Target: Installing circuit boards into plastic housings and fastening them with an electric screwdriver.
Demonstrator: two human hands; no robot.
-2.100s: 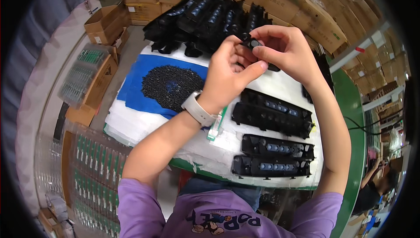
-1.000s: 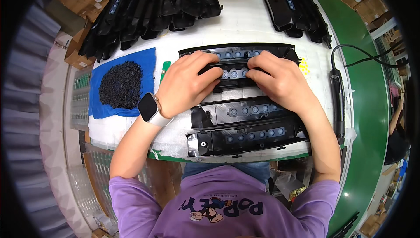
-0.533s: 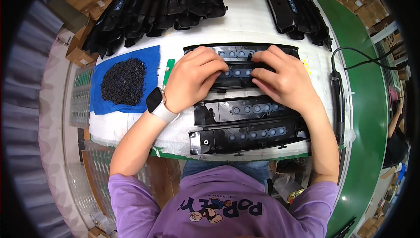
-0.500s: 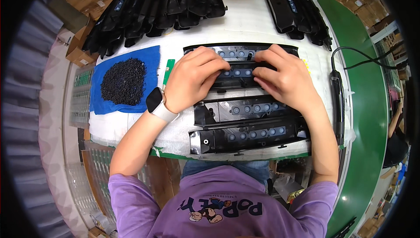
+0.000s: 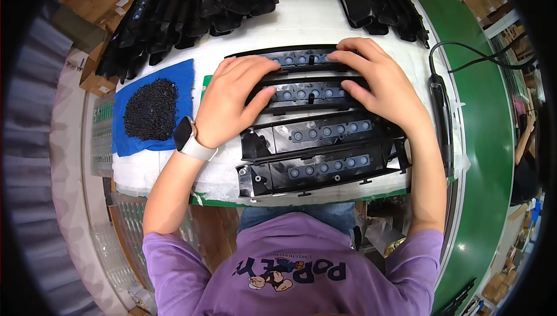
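Note:
Four long black plastic panels lie in a stack of rows before me, each with a strip of round blue-grey domes. My left hand (image 5: 235,92) spans the left ends of the farthest panel (image 5: 296,51) and the second panel (image 5: 301,105), its fingers on the first and its thumb on the second. Across from it, my right hand (image 5: 386,87) touches the right ends of the same two strips, thumb and fingers apart. Nearer me are the third panel (image 5: 278,136) and the nearest panel (image 5: 270,172), untouched. A small dark post stands up from each of the two farther panels.
A pile of small black pieces (image 5: 149,110) covers a blue cloth (image 5: 184,78) on the left. More black panels (image 5: 191,8) are heaped at the far left, others (image 5: 380,2) at the far right. A corded black tool (image 5: 441,118) lies along the table's right edge.
My fingers have spread from a closer pose near the strips' ends. The two farther panels now show a wider gap between them. The whole view has shifted slightly.

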